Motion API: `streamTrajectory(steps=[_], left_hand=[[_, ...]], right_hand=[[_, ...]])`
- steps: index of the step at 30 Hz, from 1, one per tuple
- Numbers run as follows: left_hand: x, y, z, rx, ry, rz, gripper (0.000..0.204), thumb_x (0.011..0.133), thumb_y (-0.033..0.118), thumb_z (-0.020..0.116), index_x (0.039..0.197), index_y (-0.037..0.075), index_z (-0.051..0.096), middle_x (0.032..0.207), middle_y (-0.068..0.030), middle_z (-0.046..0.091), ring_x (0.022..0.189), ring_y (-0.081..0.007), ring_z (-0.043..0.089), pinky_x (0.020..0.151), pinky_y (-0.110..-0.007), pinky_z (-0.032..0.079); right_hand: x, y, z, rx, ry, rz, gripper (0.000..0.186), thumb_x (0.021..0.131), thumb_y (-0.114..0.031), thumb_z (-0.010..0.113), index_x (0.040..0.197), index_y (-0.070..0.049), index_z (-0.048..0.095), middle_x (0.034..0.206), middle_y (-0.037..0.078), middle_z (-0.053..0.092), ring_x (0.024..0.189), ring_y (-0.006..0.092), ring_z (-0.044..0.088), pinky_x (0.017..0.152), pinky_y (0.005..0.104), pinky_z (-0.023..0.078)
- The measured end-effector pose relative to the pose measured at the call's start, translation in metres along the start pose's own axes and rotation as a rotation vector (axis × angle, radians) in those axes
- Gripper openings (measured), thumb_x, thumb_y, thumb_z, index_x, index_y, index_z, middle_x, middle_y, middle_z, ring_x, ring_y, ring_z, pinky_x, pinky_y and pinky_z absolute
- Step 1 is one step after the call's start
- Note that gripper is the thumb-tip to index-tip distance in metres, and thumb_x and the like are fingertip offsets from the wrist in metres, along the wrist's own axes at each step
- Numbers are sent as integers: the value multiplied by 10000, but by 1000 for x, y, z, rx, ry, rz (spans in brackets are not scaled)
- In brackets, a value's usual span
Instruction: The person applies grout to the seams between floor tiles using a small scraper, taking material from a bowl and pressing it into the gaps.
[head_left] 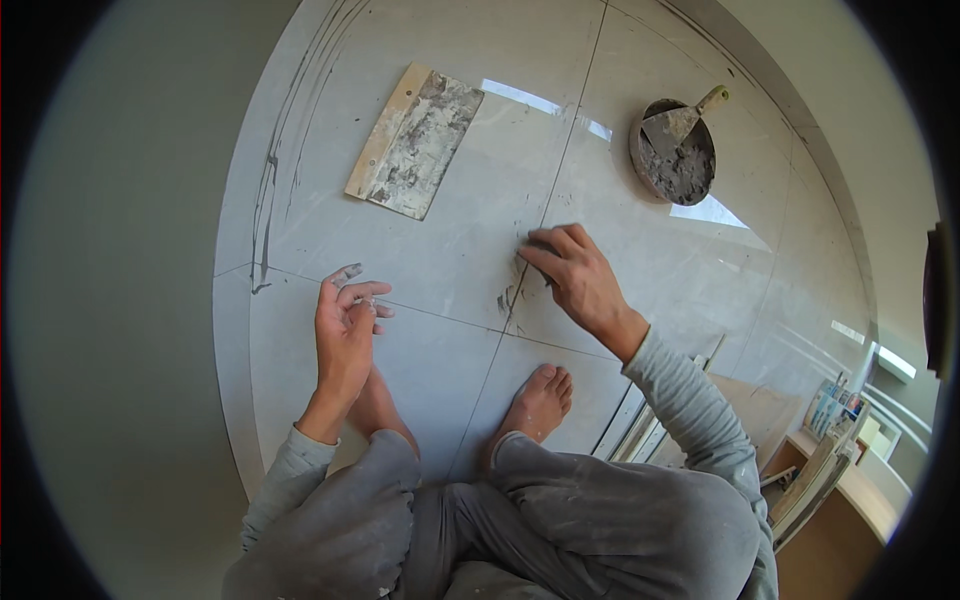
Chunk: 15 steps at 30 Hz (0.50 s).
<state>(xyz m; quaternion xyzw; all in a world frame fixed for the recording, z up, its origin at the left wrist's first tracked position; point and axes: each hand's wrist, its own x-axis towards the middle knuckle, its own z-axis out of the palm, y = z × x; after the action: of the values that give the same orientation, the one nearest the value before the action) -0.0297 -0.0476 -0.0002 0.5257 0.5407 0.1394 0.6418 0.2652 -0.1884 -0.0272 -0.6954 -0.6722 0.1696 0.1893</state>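
My right hand is low over a joint between the pale floor tiles, fingers bent and pressed together. Something dark shows under them, too hidden to name. Dark grey smears mark the tile beside that joint. Held above the floor on the left, my left hand has loosely bent, parted fingers with grey on the tips and nothing in them. Farther off lies a wide, smeared scraper blade with a wooden edge. At the far right stands a round bowl of dark grey paste, a putty knife resting in it.
A grey wall rises along the left. My bare right foot stands on the tiles close by. Long strips lie at the right, near a wooden cabinet with assorted items. Dark streaks run along the left floor edge.
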Motion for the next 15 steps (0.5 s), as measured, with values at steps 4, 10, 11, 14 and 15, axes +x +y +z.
streamTrajectory(steps=[4, 10, 11, 14, 15], left_hand=[[1, -1, -1, 11, 10, -2, 382, 1031, 36, 475, 1408, 32, 415, 1195, -126, 689, 917, -133, 626, 767, -262, 493], [-2, -2, -3, -6, 21, -11, 388, 1030, 34, 473, 1414, 32, 410, 1209, -127, 688, 919, -136, 628, 770, -259, 488], [-1, -2, -4, 14, 21, -18, 392, 1030, 33, 473, 1416, 33, 406, 1214, -128, 687, 923, -137, 629, 772, -260, 489], [0, -6, -1, 25, 0, -27, 400, 1029, 33, 473, 1422, 33, 396, 1223, -130, 685, 931, -140, 631, 776, -264, 489], [-1, -5, -3, 21, 1, -29, 405, 1029, 33, 473, 1426, 32, 390, 1226, -131, 684, 935, -142, 632, 779, -266, 489]], right_hand=[[-15, -3, 7, -17, -124, 92, 407, 784, 41, 601, 1159, -64, 718, 1148, 109, 654, 1084, 313, 586, 935, 388, 514], [-2, 5, -7, 73, 50, 218, 355, 834, 30, 591, 1171, -33, 686, 1119, 105, 653, 1024, 320, 612, 884, 410, 527], [12, 7, -8, 0, 163, 240, 353, 840, 22, 586, 1181, -18, 670, 1125, 116, 646, 1026, 329, 605, 896, 410, 523], [33, 15, 5, -163, 201, 166, 258, 861, -19, 563, 1104, 26, 636, 1073, 141, 613, 981, 333, 585, 875, 408, 511], [35, 9, 8, -157, 206, 168, 258, 861, -19, 563, 1104, 26, 636, 1073, 141, 613, 981, 333, 585, 875, 408, 511]])
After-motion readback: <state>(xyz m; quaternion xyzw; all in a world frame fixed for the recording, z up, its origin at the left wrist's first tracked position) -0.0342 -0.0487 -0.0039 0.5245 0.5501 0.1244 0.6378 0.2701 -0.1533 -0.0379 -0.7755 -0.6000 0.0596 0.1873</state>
